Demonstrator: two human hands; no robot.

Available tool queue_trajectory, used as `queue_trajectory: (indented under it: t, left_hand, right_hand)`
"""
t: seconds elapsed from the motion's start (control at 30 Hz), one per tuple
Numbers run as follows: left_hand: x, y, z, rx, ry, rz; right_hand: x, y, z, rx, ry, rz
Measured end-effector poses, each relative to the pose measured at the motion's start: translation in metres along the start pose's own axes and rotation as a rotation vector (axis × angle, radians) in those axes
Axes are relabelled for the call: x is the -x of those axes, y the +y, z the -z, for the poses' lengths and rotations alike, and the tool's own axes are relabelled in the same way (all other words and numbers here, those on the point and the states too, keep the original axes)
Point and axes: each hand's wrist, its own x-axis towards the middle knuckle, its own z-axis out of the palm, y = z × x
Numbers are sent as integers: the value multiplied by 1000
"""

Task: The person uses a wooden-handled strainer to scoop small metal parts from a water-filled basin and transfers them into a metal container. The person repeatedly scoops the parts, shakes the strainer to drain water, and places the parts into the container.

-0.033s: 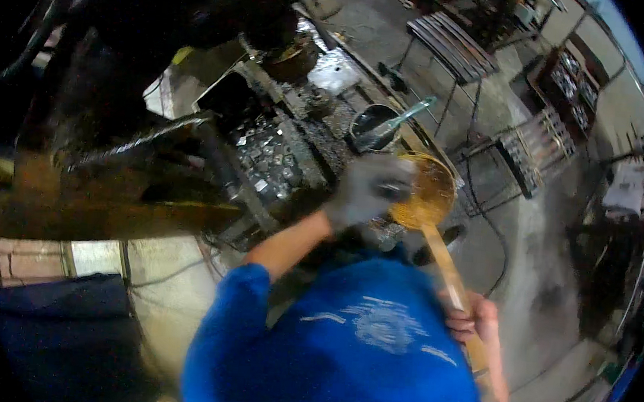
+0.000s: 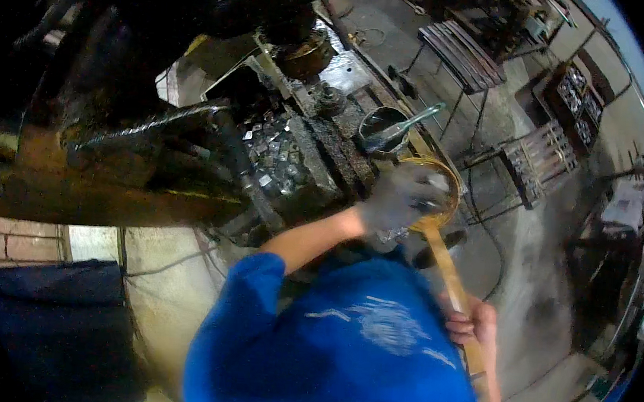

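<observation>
My left hand [image 2: 400,203] wears a grey glove and lies over the near rim of a round, yellowish hoop-shaped scoop [image 2: 450,184]. The glove is blurred, so its grip is unclear. The scoop has a long wooden handle [image 2: 447,273] running back toward me. My bare right hand [image 2: 471,325] is closed around that handle near its end. Just beyond the scoop stands a dark metal pot [image 2: 379,126] with a grey metal tool [image 2: 417,118] leaning in it.
A large, dark, greasy machine [image 2: 191,154] fills the left and centre, and several small shiny metal pieces [image 2: 273,153] are heaped on its bed. Metal racks [image 2: 463,54] and a slatted stand [image 2: 541,160] stand on the concrete floor at right. Cables cross the floor.
</observation>
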Motion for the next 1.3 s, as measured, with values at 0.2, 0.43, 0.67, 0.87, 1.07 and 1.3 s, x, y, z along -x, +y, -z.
queue_trajectory:
  t: [0.2, 0.43, 0.67, 0.87, 1.07, 1.3]
  left_hand:
    - [-9, -11, -34, -381, -565, 29]
    - [13, -96, 102, -192, 357, 281]
    - [101, -305, 224, -726, 160, 1016]
    - [52, -341, 225, -852, -374, 1103]
    - [80, -423, 239, -865, -303, 1175]
    - [83, -433, 237, -860, -233, 1197]
  right_hand:
    - [1, 12, -7, 6, 51, 60]
    - [3, 11, -15, -53, 58, 119]
    - [15, 15, 27, -293, 76, -136]
    - [17, 39, 2, -474, 186, 93]
    - [6, 18, -25, -153, 339, 3]
    - [-13, 44, -50, -360, 610, 289]
